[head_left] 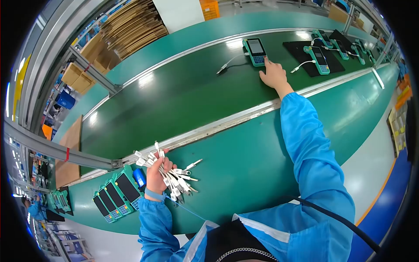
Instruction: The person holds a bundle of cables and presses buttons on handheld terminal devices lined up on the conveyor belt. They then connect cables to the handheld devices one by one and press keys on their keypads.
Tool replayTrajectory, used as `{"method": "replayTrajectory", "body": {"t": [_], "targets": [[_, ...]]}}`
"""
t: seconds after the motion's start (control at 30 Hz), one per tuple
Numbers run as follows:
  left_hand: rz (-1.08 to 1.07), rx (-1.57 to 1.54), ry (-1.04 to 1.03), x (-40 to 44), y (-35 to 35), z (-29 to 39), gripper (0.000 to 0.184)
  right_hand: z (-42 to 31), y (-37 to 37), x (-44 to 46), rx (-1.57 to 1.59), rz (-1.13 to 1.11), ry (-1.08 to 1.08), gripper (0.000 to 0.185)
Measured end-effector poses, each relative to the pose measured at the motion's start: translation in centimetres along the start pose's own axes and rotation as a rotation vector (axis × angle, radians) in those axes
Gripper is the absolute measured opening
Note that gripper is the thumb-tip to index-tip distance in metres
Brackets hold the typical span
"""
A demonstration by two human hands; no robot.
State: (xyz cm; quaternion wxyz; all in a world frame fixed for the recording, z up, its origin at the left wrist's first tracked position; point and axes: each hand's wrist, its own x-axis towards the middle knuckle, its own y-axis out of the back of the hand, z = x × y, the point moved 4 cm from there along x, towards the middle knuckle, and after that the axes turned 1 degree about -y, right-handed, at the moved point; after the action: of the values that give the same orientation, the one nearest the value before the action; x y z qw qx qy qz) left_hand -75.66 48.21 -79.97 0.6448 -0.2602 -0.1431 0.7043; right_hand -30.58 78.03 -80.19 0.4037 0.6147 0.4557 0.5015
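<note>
My left hand [158, 174] is closed around a bunch of short white cables [176, 179] above the near green worktop, their plugs fanning out both sides. My right hand [275, 75] reaches onto the dark green belt, a finger extended to the keypad of a teal handheld terminal [255, 51] with a lit screen. A white cable [231, 62] is attached to that terminal's left side and trails left on the belt. Just left of my left hand, several teal terminals [115, 195] lie in a row beside a blue object [139, 177].
More terminals with white cables [320, 60] lie on black mats [301, 54] at the right of the belt. A metal rail [209, 129] separates belt and worktop. Metal frame posts [94, 74] stand at left, near stacked cardboard [131, 28] and a brown board [68, 148].
</note>
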Motion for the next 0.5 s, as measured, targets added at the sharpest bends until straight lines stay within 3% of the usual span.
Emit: {"method": "replayTrajectory", "body": {"t": [0.1,0.2,0.3,0.33,0.4,0.5], "targets": [[-0.011,0.012,0.003,0.1,0.0,0.0,0.033,0.6,-0.3,0.1,0.03,0.11,0.022,0.071],[-0.019,-0.032,0.008,0.3,0.5,-0.3,0.034,1.1,-0.3,1.0,0.073,0.02,0.006,0.072],[-0.074,-0.046,-0.019,0.5,0.5,-0.3,0.037,0.5,-1.8,0.7,0.046,0.3,0.092,0.072],[-0.081,-0.053,0.008,0.5,0.8,-0.4,0.036,-1.0,-1.0,-0.5,0.087,0.407,0.263,0.068],[-0.107,-0.045,0.035,0.5,0.5,-0.1,0.035,-7.3,3.5,-6.0,0.285,0.374,0.578,0.052],[-0.111,0.008,-0.008,0.6,0.7,0.0,0.033,-16.7,5.7,-16.4,0.655,0.053,0.954,0.045]]}}
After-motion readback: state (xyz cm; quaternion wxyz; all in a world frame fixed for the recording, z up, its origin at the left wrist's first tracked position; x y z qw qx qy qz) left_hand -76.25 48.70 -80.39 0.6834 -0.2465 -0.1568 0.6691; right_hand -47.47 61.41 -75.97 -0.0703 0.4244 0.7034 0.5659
